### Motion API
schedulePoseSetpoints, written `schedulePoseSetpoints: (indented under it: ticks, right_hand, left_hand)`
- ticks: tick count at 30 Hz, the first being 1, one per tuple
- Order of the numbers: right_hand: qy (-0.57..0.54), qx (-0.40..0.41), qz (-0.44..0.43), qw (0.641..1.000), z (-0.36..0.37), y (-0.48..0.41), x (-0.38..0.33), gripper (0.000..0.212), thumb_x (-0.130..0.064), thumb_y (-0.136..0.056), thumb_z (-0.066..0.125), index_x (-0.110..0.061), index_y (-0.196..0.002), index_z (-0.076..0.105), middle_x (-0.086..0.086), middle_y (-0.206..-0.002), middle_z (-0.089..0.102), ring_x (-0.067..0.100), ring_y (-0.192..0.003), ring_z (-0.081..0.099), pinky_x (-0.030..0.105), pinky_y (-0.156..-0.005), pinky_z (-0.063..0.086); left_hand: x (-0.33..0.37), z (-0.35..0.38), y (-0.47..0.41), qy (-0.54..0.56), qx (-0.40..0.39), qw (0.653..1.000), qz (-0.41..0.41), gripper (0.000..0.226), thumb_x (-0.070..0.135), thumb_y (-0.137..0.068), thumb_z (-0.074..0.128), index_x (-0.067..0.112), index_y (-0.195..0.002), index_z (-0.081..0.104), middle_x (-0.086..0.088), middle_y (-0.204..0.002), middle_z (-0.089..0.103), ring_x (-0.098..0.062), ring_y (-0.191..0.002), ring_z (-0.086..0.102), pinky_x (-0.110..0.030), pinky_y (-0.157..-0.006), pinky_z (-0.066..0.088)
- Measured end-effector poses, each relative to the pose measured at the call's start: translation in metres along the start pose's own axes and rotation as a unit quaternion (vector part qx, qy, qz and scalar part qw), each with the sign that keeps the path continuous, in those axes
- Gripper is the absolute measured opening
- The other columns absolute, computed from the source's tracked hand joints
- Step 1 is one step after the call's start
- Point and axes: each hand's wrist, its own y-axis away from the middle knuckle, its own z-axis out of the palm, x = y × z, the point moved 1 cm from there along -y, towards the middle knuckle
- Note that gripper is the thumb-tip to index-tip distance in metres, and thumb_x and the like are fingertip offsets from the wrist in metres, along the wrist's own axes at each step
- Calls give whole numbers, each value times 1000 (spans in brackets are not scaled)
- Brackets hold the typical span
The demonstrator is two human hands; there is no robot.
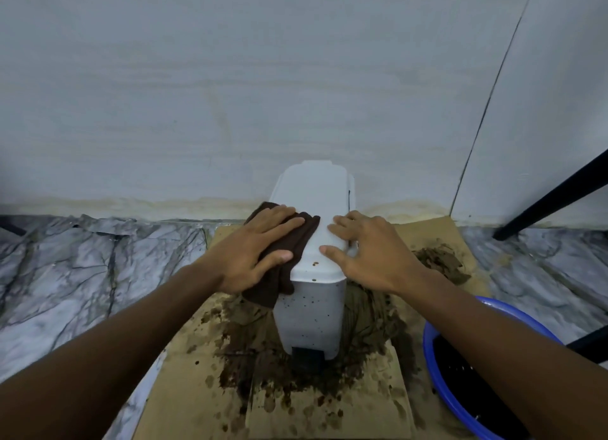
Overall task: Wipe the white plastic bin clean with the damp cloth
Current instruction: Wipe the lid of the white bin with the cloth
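A white plastic bin (312,311) with a flat lid stands upright on cardboard near the wall. Brown specks dot its front face and the lid's near edge. A dark brown cloth (304,230) lies over the left side of the lid and hangs down the bin's left side. My left hand (253,252) presses flat on the cloth with fingers spread. My right hand (368,252) rests on the lid's right side, fingers straight, thumb on the lid top.
Brown cardboard (184,390) stained with dark mud spreads under the bin. A mud clump (441,262) lies at the right. A blue basin (437,373) of dark water sits at the lower right. Black furniture legs (552,196) stand at the right over marble-pattern floor (82,262).
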Motion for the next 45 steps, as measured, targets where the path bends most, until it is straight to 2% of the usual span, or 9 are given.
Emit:
schedulePoseSetpoints:
  ticks: [3,9,14,18,20,24,30,38,45]
  right_hand:
    - [3,-23,-3,1000,3,5,-3,67,-67,-82,57,-26,-134,60,-4,-141,54,20,-127,49,40,-110,37]
    - [-69,-71,-21,995,-2,8,14,66,-59,-87,60,-30,-145,46,-11,-159,30,8,-149,18,35,-121,13]
    - [-97,-84,-26,991,-6,4,22,61,-50,-87,65,-27,-142,50,-9,-157,35,6,-147,23,39,-123,16]
    - [-128,-77,-26,988,-9,-2,30,54,-33,-83,75,-24,-134,59,-7,-151,45,5,-144,30,24,-117,18]
    - [-150,-78,-18,986,-12,-3,35,54,-29,-80,78,-23,-131,63,-8,-147,50,1,-141,33,26,-117,23]
    - [-195,-71,-10,978,-13,-7,38,55,-33,-75,83,-24,-126,67,-11,-141,55,-6,-135,37,27,-116,30]
    - [-227,-62,-21,972,-5,-14,32,50,-36,-71,86,-27,-119,71,-13,-138,58,-6,-134,40,28,-117,29]
    - [-257,-36,-21,965,-1,-8,42,51,-23,-72,86,-26,-120,71,-13,-136,60,-13,-131,39,21,-111,33]
    - [-257,-49,-31,965,-3,-8,41,48,-31,-72,86,-28,-118,72,-16,-135,59,-18,-128,38,20,-110,30]
  left_hand:
    - [7,8,21,0,2,1000,1,65,57,-103,34,32,-160,18,12,-169,8,-1,-155,-4,-25,-125,-4]
    - [21,12,38,64,0,997,-51,68,53,-99,44,36,-159,19,18,-169,5,4,-153,-8,-23,-123,-4]
    - [27,15,39,57,20,995,-76,64,50,-102,44,32,-159,22,14,-168,8,1,-154,-6,-28,-126,0]
    - [50,24,16,-28,45,998,-37,63,49,-102,42,23,-158,29,3,-166,20,-10,-156,7,-22,-124,-4]
    - [63,29,2,-60,39,997,-12,65,50,-101,43,21,-158,32,1,-166,25,-13,-156,13,-23,-124,-1]
    - [56,25,0,-59,11,998,5,67,60,-102,39,29,-160,25,8,-168,19,-8,-156,9,-25,-125,2]
    - [7,4,38,16,-24,996,-88,73,69,-96,38,40,-159,17,19,-168,7,-3,-155,0,-34,-127,7]
    - [68,35,8,-110,34,993,-38,70,56,-103,31,18,-161,23,-5,-168,21,-18,-157,10,-26,-124,-3]
    - [37,18,23,-60,3,998,-25,71,65,-101,30,28,-161,19,5,-169,12,-10,-157,4,-34,-128,5]
